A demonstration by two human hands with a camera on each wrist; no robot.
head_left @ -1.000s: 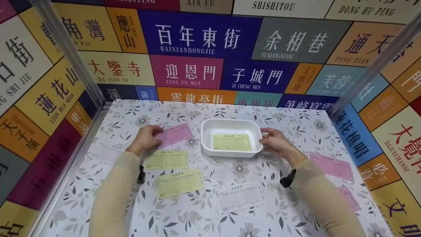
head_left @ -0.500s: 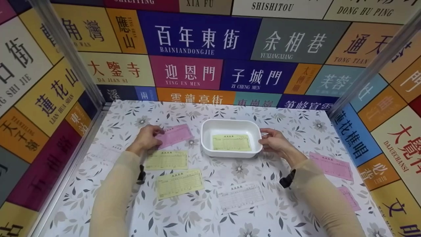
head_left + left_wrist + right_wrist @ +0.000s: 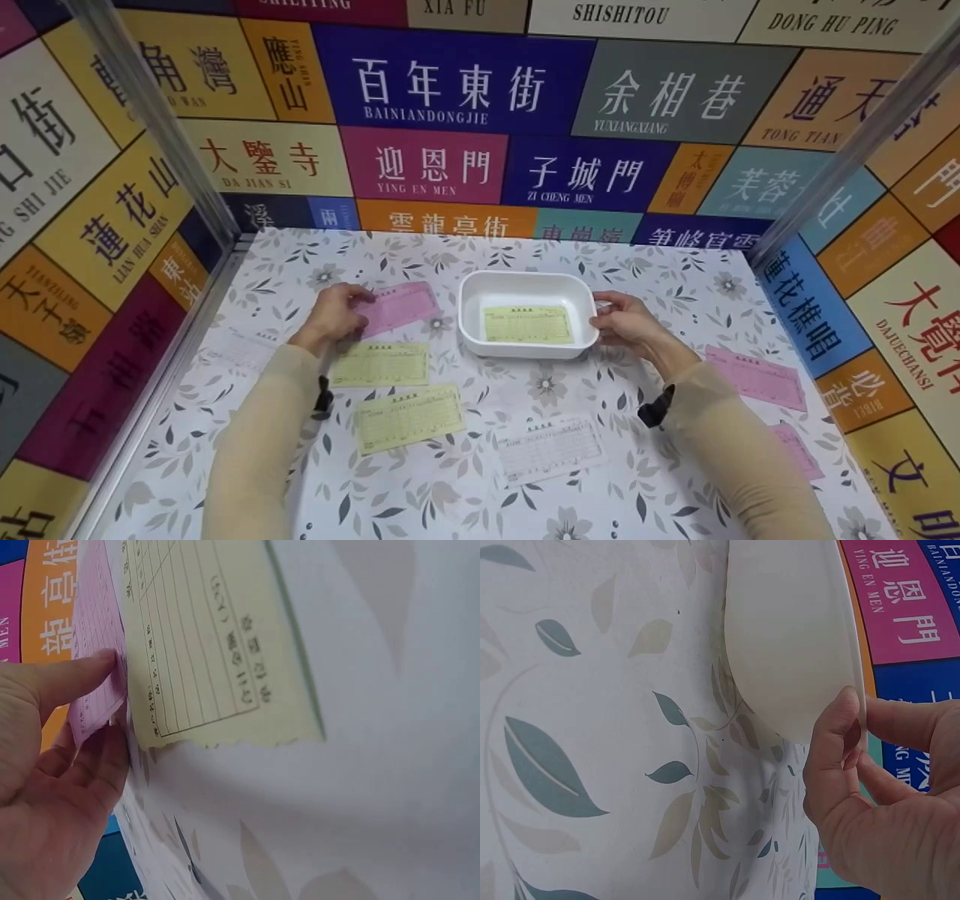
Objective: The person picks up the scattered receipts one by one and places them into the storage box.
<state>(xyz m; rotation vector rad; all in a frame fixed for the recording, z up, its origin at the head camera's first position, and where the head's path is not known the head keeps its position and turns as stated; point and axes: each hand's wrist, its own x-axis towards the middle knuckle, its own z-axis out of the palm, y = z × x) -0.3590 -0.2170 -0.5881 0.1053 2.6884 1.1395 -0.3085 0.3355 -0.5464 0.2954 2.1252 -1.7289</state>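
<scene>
Pinching a pink slip [image 3: 403, 307] in my left hand [image 3: 334, 313], the white tub's rim [image 3: 525, 351] in my right hand [image 3: 634, 324], I'm likely at pick-up, needing to lift the slip gently next.

A: so what's the pink slip [image 3: 399, 307] look like?
B: thin ruled form, dark print, on a slant, pinched at its left end
A: and the white tub [image 3: 517, 350]?
B: rounded corners, upright, right of the slip, gripped at its right end
</scene>
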